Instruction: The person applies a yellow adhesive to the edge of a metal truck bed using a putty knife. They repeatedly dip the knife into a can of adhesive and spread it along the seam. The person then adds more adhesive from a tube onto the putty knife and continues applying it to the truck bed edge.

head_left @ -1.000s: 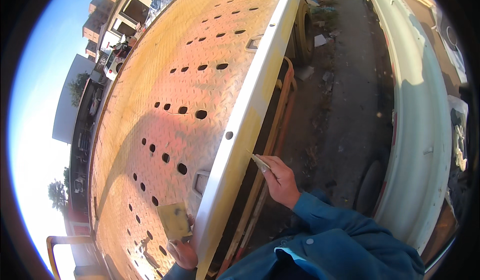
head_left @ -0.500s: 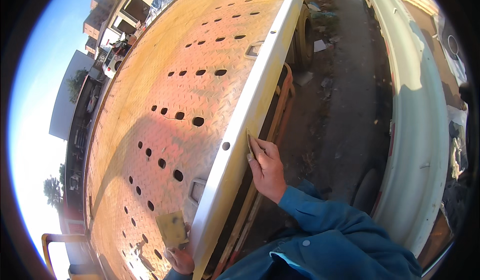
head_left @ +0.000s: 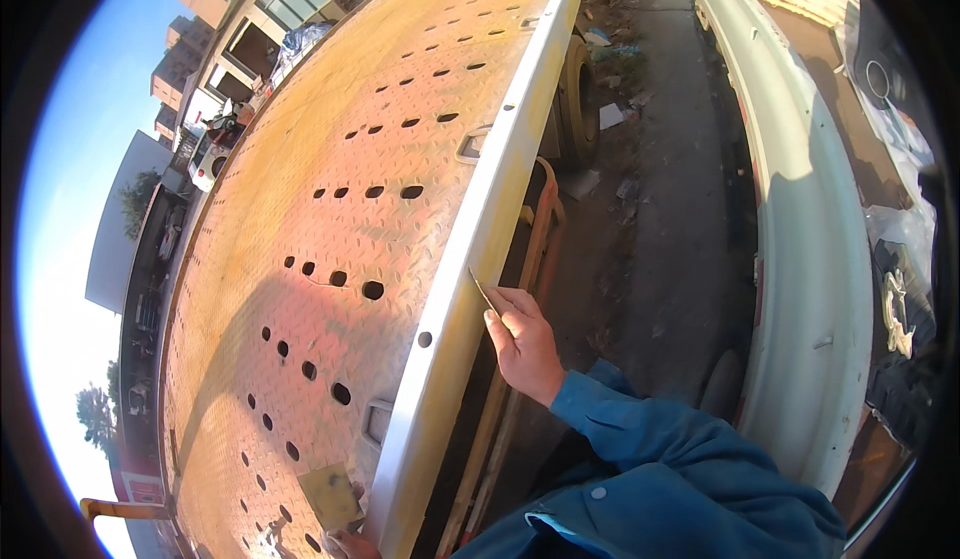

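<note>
My right hand (head_left: 528,349) is closed, pinching a thin flat scraper (head_left: 483,291) between thumb and fingers. The scraper's far edge meets the yellow side face (head_left: 462,334) of a long metal rail, whose top (head_left: 450,269) is bright white. At the lower left, my left hand (head_left: 352,545) grips a square, smeared yellowish plate (head_left: 330,496) by its near right corner. That hand is partly hidden behind the rail and cut by the frame's lower edge. The plate is held over a patterned metal deck (head_left: 290,304) with worn orange and yellow paint.
Rows of oval holes run through the deck, and a recessed metal bracket (head_left: 377,422) sits beside the rail. A tyre (head_left: 577,99) stands below the rail farther ahead. To the right, a long pale green metal beam (head_left: 815,249) lines the dark ground (head_left: 680,229), where litter is scattered.
The scraper and my right hand have slid farther forward along the rail's side face, and the scraper appears more edge-on. The view has shifted forward; the left hand and plate sit lower in it.
</note>
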Demonstrator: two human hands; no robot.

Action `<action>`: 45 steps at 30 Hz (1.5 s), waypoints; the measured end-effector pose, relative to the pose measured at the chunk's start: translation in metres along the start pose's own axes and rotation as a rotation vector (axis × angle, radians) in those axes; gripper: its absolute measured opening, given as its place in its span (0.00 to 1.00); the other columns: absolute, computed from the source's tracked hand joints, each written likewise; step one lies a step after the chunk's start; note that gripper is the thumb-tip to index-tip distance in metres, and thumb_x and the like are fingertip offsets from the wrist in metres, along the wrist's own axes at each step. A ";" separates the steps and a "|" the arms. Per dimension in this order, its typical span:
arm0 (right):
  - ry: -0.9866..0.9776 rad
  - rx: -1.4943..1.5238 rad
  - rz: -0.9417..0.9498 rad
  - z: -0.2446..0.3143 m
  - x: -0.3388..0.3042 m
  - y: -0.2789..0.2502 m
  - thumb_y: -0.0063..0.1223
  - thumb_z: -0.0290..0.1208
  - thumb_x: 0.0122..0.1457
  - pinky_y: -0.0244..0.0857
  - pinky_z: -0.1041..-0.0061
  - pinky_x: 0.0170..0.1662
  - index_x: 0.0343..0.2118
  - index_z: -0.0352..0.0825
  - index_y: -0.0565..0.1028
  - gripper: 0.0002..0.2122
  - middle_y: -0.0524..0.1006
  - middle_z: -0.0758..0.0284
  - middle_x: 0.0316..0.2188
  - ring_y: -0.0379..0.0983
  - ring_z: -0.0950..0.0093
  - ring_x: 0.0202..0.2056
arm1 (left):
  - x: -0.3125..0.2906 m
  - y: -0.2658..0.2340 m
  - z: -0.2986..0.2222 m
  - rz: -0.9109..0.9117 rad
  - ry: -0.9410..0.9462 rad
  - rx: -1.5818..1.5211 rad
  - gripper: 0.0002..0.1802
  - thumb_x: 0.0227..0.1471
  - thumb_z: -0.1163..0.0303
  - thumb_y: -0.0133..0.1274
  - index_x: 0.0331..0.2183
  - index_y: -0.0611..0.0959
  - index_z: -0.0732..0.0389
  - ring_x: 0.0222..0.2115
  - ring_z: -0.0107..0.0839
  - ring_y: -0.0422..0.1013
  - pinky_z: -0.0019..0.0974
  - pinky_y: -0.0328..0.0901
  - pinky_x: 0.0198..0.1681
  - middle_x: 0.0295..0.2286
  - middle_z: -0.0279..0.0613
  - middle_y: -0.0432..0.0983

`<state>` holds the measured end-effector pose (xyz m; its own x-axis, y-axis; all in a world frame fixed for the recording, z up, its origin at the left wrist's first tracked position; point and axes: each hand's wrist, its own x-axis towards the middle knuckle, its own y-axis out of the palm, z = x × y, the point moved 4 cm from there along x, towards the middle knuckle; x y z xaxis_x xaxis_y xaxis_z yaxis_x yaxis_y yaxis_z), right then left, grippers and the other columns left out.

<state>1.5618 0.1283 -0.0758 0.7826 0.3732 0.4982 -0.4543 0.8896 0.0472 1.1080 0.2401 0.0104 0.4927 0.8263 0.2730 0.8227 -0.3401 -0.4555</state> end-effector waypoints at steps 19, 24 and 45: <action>0.151 -0.035 -0.226 -0.162 0.209 -0.054 0.52 0.25 0.79 0.70 0.68 0.67 0.66 0.31 0.80 0.17 0.79 0.59 0.58 0.78 0.65 0.61 | 0.117 0.085 -0.086 -0.239 0.062 -0.107 0.57 0.72 0.23 0.39 0.72 0.69 0.70 0.53 0.46 0.81 0.50 0.73 0.62 0.58 0.57 0.82; 0.001 -0.170 -0.104 -0.130 0.165 -0.041 0.60 0.18 0.71 0.71 0.63 0.66 0.68 0.29 0.79 0.22 0.78 0.56 0.61 0.74 0.57 0.60 | 0.143 0.097 -0.072 -0.235 0.065 -0.213 0.57 0.73 0.23 0.39 0.73 0.68 0.69 0.53 0.46 0.81 0.50 0.72 0.62 0.58 0.57 0.82; 0.321 0.247 0.247 -0.110 0.208 -0.101 0.53 0.25 0.78 0.75 0.65 0.60 0.62 0.25 0.81 0.16 0.81 0.54 0.55 0.81 0.61 0.54 | 0.151 0.280 -0.118 -0.313 -0.291 -0.465 0.40 0.78 0.45 0.49 0.71 0.68 0.70 0.55 0.58 0.81 0.61 0.79 0.57 0.63 0.61 0.76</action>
<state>1.8168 0.1451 -0.0721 0.7125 0.6629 0.2300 -0.7008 0.6890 0.1850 1.4463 0.2165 0.0239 0.1650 0.9843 0.0626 0.9849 -0.1677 0.0421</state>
